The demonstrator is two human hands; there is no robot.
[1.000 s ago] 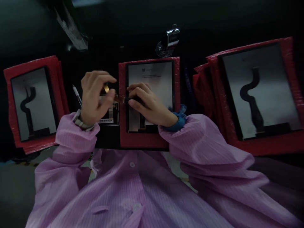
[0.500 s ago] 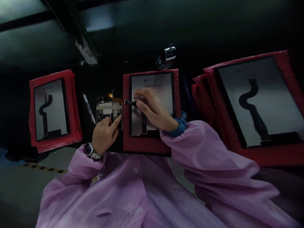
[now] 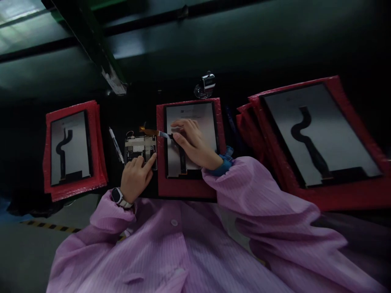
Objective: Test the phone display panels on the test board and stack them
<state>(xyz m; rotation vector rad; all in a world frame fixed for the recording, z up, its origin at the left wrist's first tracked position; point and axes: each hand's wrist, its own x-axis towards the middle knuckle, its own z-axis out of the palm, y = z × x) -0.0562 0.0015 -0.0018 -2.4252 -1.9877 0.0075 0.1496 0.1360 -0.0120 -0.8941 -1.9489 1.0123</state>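
Observation:
My left hand (image 3: 136, 178) rests at a small circuit board (image 3: 134, 151) with tan tape across it. Its index finger is stretched onto the board's right edge; the other fingers are curled and hold nothing. Over an LCD panel (image 3: 191, 112) lying on a red bubble-wrap sheet (image 3: 183, 189), my right hand (image 3: 195, 143) pinches the end of the panel's black flex cable (image 3: 182, 158) with the thumb; the fingers beneath are partly hidden. An orange flex cable (image 3: 149, 132) runs from the board to that end, where the two meet.
Another panel (image 3: 73, 142) lies on red wrap at the left. A larger-looking panel (image 3: 317, 134) tops a red stack at the right. A white pen (image 3: 116, 145) lies left of the board. Behind the middle panel stands a chrome tally counter (image 3: 207, 82).
The camera view has shifted, so the bench items appear lower and those at the right further left. Both hands keep nearly the same places on the board and the cable.

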